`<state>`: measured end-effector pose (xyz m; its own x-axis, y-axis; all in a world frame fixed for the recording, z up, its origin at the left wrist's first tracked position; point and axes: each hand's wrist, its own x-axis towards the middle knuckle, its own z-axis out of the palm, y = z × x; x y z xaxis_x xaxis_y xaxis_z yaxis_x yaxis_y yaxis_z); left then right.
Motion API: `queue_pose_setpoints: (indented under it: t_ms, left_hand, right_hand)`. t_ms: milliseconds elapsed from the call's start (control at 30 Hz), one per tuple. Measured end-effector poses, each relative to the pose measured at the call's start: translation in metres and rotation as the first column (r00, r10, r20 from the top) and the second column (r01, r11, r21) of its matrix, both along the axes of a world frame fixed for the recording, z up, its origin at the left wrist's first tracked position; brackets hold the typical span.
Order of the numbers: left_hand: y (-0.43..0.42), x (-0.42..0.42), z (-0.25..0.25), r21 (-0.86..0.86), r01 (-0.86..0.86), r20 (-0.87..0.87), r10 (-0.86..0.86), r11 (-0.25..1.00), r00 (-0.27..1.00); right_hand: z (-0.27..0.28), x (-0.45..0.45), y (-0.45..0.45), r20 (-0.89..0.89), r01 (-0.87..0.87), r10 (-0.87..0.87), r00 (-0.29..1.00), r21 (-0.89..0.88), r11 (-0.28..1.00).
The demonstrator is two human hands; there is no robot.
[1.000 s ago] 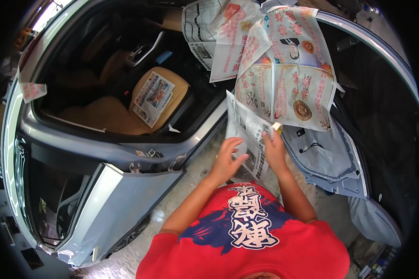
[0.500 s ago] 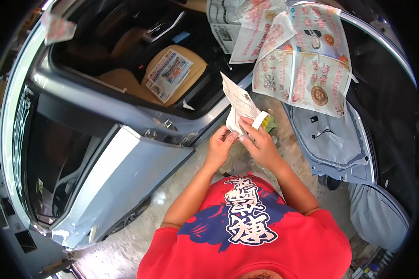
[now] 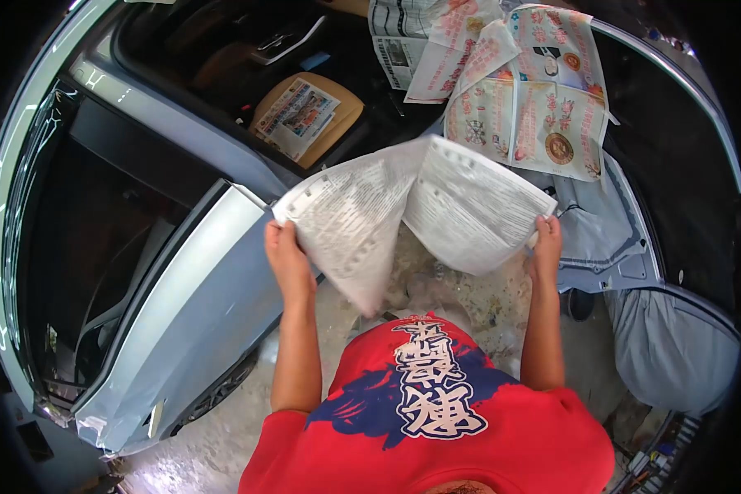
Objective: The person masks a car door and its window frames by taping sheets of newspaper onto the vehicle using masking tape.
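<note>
Edges first: the newspaper (image 3: 477, 214) is spread between both hands in front of the red shirt (image 3: 428, 412), its left edge just beside the upper end of the open car door (image 3: 193, 300) in this view. Its right edge appears in front of the exposed door panel (image 3: 589, 235), and contact with either door cannot be confirmed. The far edge peaks near the middle fold, close to the masking sheets (image 3: 556, 119) as seen; the lower left corner hangs towards the shirt and is blurred. Open room is noted over the floor (image 3: 490, 300), between the two doors. The left hand (image 3: 292, 267) is raised forward, fingers narrow and pinching the newspaper's left side, forearm nearly upright in view. The right hand (image 3: 546, 247) mirrors it, fingers narrow and closed on the right side, wrist roughly in line with the forearm. A small pale item beside the right fingers is too obscured to identify. Beyond the left door, printed paper (image 3: 298, 119) lies on the tan seat (image 3: 342, 103). Grey cloth (image 3: 667, 346) is draped to the right, well apart from the right hand
</note>
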<state>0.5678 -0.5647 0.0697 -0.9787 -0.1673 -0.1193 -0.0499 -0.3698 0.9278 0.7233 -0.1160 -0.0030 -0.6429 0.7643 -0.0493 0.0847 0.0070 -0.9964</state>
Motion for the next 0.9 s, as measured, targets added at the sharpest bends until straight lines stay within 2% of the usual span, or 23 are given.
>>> queue_pose_setpoints:
  t_ms: [67,100,167,200,233,267,300,400,467,533,600,700,800,833,900]
  left_hand:
    - [-0.014,-0.009,0.010,-0.061,0.000,-0.087,-0.006,0.998,0.996]
    - [-0.015,-0.009,0.015,-0.164,-0.014,-0.141,-0.009,0.986,0.990]
    - [-0.014,-0.012,0.032,-0.359,-0.066,-0.262,-0.032,0.931,0.965]
    - [-0.012,-0.010,0.040,-0.421,-0.029,-0.257,-0.088,0.907,0.962]
    - [-0.008,-0.008,0.048,-0.483,0.007,-0.248,-0.144,0.876,0.958]
    - [-0.005,-0.005,0.052,-0.543,0.041,-0.235,-0.199,0.839,0.951]
    - [-0.002,-0.007,0.045,-0.517,0.081,-0.261,-0.248,0.852,0.933]
    - [0.020,0.004,0.054,-0.586,0.186,-0.277,-0.411,0.789,0.869]
    - [0.039,0.014,0.060,-0.697,0.162,-0.356,-0.533,0.699,0.768]
    - [0.059,0.020,0.069,-0.781,0.144,-0.393,-0.657,0.607,0.643]
    - [0.075,0.028,0.078,-0.844,0.130,-0.392,-0.763,0.521,0.514]
    - [0.085,0.029,0.085,-0.814,-0.008,-0.534,-0.744,0.580,0.402]
    - [0.084,0.046,0.093,-0.674,-0.349,-0.720,-0.472,0.651,0.509]
    - [0.079,0.056,0.083,-0.711,-0.346,-0.681,-0.478,0.612,0.555]
    - [0.082,0.080,0.068,-0.634,0.111,-0.493,-0.511,0.765,0.704]
  right_hand:
    - [-0.002,0.019,0.016,-0.026,0.045,-0.045,0.999,0.003,0.999]
    - [0.002,0.025,0.019,-0.044,0.075,-0.075,0.996,-0.002,0.997]
    - [-0.004,0.039,0.033,-0.003,0.066,-0.066,0.998,0.082,0.994]
    - [-0.011,0.045,0.043,0.013,0.060,-0.062,0.998,0.121,0.991]
    - [-0.019,0.052,0.049,0.122,0.095,-0.127,0.984,0.245,0.965]
    - [-0.025,0.059,0.053,0.222,0.112,-0.204,0.953,0.367,0.924]
    - [-0.032,0.065,0.057,0.309,0.110,-0.287,0.906,0.484,0.868]
    - [0.011,0.054,0.009,0.191,0.060,-0.403,0.895,0.845,0.532]
    - [0.069,0.026,-0.056,0.139,-0.063,-0.026,0.990,0.600,0.797]
    - [0.128,0.005,-0.136,0.130,-0.334,0.321,0.938,0.584,0.740]
    - [0.154,-0.011,-0.186,0.083,-0.363,0.460,0.884,0.741,0.565]
    - [0.142,-0.024,-0.202,0.126,-0.464,0.472,0.872,0.520,0.717]
    - [0.129,-0.032,-0.202,0.059,-0.252,0.263,0.963,0.541,0.803]
    - [0.128,-0.032,-0.203,0.042,-0.215,0.231,0.972,0.558,0.802]
    - [0.125,-0.029,-0.207,0.011,-0.141,0.166,0.986,0.587,0.798]
